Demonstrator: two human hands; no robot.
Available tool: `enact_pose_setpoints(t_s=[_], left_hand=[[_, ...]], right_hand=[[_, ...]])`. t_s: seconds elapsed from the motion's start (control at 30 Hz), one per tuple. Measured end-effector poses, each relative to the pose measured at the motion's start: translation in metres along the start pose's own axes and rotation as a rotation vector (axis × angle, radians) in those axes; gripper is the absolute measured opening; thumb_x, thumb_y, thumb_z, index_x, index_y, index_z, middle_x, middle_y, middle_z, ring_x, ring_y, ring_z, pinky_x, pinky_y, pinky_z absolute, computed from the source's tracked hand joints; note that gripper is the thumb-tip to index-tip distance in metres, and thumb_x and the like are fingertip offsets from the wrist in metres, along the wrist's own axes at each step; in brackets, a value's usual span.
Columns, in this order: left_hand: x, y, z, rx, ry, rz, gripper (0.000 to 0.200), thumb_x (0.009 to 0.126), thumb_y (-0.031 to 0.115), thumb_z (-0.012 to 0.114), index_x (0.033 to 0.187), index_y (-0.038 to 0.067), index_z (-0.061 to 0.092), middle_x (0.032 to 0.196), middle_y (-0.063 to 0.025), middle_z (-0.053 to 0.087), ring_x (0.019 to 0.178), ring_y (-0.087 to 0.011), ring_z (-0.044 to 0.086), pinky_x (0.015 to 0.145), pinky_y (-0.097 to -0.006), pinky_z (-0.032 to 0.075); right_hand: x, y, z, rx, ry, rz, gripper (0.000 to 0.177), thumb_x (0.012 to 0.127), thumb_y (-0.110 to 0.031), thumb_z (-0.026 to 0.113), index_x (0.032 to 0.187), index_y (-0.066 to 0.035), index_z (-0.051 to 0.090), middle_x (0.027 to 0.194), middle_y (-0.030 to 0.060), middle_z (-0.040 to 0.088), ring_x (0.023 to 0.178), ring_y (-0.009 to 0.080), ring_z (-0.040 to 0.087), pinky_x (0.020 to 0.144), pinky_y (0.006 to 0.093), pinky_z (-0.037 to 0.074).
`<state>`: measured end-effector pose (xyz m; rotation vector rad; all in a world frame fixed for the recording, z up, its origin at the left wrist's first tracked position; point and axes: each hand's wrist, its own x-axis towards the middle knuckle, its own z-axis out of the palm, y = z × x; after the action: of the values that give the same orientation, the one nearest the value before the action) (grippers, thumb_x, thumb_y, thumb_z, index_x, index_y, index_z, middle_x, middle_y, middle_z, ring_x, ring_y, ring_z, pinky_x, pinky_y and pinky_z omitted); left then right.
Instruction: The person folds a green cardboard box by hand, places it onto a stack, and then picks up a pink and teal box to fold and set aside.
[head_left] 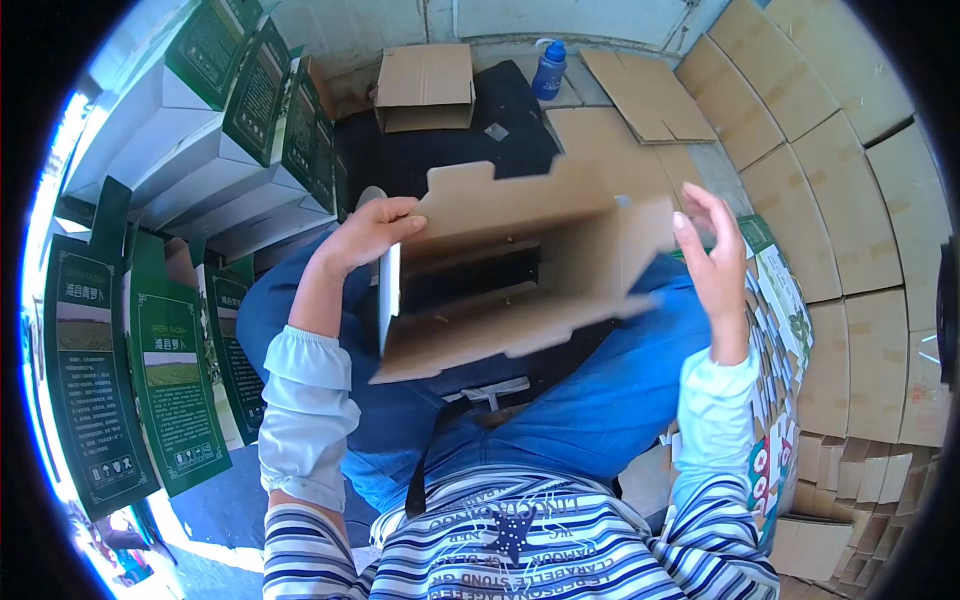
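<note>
An unfolded cardboard box (520,205), its brown inner side showing, is tilted above my lap and open at both ends. It is blurred along its right side. My left hand (375,232) is closed on the box's upper left edge, with the thumb on the near face. Beside the right flap is my right hand (713,250), its fingers spread and curved; it may be just touching the flap's edge. Through the box's opening the dark floor shows.
Green printed boxes (178,385) stand at the left, with more stacked behind them (250,90). Brown cartons (870,200) form a wall on the right. A small open carton (425,88), a blue bottle (549,70) and flat cardboard (650,95) lie ahead.
</note>
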<state>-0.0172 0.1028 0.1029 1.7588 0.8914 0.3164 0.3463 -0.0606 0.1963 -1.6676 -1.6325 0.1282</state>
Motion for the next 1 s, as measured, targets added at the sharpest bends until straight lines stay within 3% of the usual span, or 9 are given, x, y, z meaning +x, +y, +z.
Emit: enact_pose_setpoints(t_s=[0.1, 0.23, 0.33, 0.47, 0.53, 0.67, 0.7, 0.8, 1.0], left_hand=[[0.008, 0.023, 0.003, 0.053, -0.058, 0.121, 0.020, 0.092, 0.023, 0.054, 0.090, 0.003, 0.058, 0.069, 0.0050, 0.040, 0.070, -0.0069, 0.039, 0.064, -0.0250, 0.036], [0.017, 0.056, -0.004, 0.114, -0.153, -0.017, 0.022, 0.092, 0.025, 0.054, 0.089, 0.003, 0.058, 0.070, 0.0058, 0.042, 0.072, -0.0057, 0.039, 0.065, -0.0236, 0.036], [0.040, 0.036, -0.020, -0.025, -0.118, 0.094, 0.026, 0.092, 0.029, 0.053, 0.093, 0.005, 0.062, 0.082, 0.0033, 0.056, 0.082, -0.0059, 0.049, 0.076, -0.0227, 0.041], [0.025, 0.054, -0.081, -0.348, 0.727, 0.236, 0.039, 0.091, 0.041, 0.050, 0.110, 0.008, 0.059, 0.105, -0.0054, 0.060, 0.105, -0.0178, 0.053, 0.093, -0.0358, 0.038], [-0.004, 0.057, -0.087, -0.333, 0.902, 0.116, 0.049, 0.089, 0.048, 0.052, 0.116, 0.007, 0.055, 0.114, -0.0071, 0.057, 0.113, -0.0186, 0.048, 0.096, -0.0401, 0.035], [-0.021, 0.059, -0.012, -0.217, 0.615, -0.122, 0.092, 0.076, 0.068, 0.055, 0.134, -0.001, 0.036, 0.134, -0.0187, 0.041, 0.126, -0.0277, 0.037, 0.101, -0.0464, 0.031], [-0.016, 0.055, 0.019, -0.191, 0.635, -0.099, 0.099, 0.076, 0.064, 0.059, 0.140, -0.004, 0.024, 0.140, -0.0233, 0.033, 0.129, -0.0309, 0.034, 0.105, -0.0438, 0.028], [0.019, 0.011, 0.063, -0.008, 0.522, 0.050, 0.090, 0.077, 0.042, 0.068, 0.135, -0.011, 0.025, 0.132, -0.0296, 0.040, 0.123, -0.0349, 0.043, 0.101, -0.0374, 0.034], [0.031, 0.053, 0.044, 0.008, 0.412, 0.066, 0.071, 0.082, 0.019, 0.064, 0.137, -0.007, 0.027, 0.132, -0.0206, 0.044, 0.121, -0.0229, 0.044, 0.101, -0.0308, 0.034]], right_hand=[[0.025, 0.002, -0.002, -0.262, -0.350, -0.361, 0.053, 0.078, -0.031, 0.067, 0.120, -0.001, 0.052, 0.107, 0.0189, 0.062, 0.098, 0.0373, 0.058, 0.088, 0.0403, 0.045], [0.039, 0.009, 0.027, -0.116, -0.999, -0.105, 0.045, 0.082, -0.035, 0.063, 0.109, 0.001, 0.059, 0.092, 0.0202, 0.064, 0.086, 0.0320, 0.062, 0.077, 0.0362, 0.047], [0.037, 0.013, 0.038, 0.008, -0.967, 0.025, 0.039, 0.084, -0.035, 0.061, 0.100, 0.001, 0.063, 0.086, 0.0186, 0.065, 0.076, 0.0294, 0.062, 0.071, 0.0330, 0.047], [0.020, 0.037, 0.053, 0.290, -0.704, 0.174, 0.031, 0.087, -0.028, 0.061, 0.099, 0.000, 0.063, 0.085, 0.0048, 0.066, 0.075, 0.0101, 0.057, 0.071, 0.0268, 0.046], [0.011, 0.051, 0.065, 0.475, -0.566, 0.285, 0.030, 0.087, -0.027, 0.061, 0.100, 0.000, 0.063, 0.089, 0.0034, 0.066, 0.078, 0.0099, 0.058, 0.072, 0.0264, 0.046], [-0.002, 0.062, 0.095, 0.734, -0.367, 0.493, 0.030, 0.087, -0.025, 0.061, 0.103, 0.000, 0.060, 0.093, 0.0037, 0.064, 0.083, 0.0097, 0.059, 0.075, 0.0255, 0.046], [-0.006, 0.055, 0.103, 0.787, -0.290, 0.511, 0.029, 0.088, -0.025, 0.059, 0.101, 0.001, 0.059, 0.085, 0.0036, 0.063, 0.074, 0.0098, 0.060, 0.065, 0.0252, 0.047], [-0.003, 0.043, 0.098, 0.723, -0.310, 0.645, 0.029, 0.088, -0.028, 0.058, 0.099, -0.001, 0.059, 0.084, 0.0038, 0.063, 0.069, 0.0101, 0.060, 0.056, 0.0235, 0.046], [-0.007, 0.037, 0.089, 0.773, -0.264, 0.613, 0.030, 0.088, -0.030, 0.057, 0.099, -0.003, 0.059, 0.082, 0.0027, 0.063, 0.065, 0.0101, 0.060, 0.051, 0.0223, 0.045]])
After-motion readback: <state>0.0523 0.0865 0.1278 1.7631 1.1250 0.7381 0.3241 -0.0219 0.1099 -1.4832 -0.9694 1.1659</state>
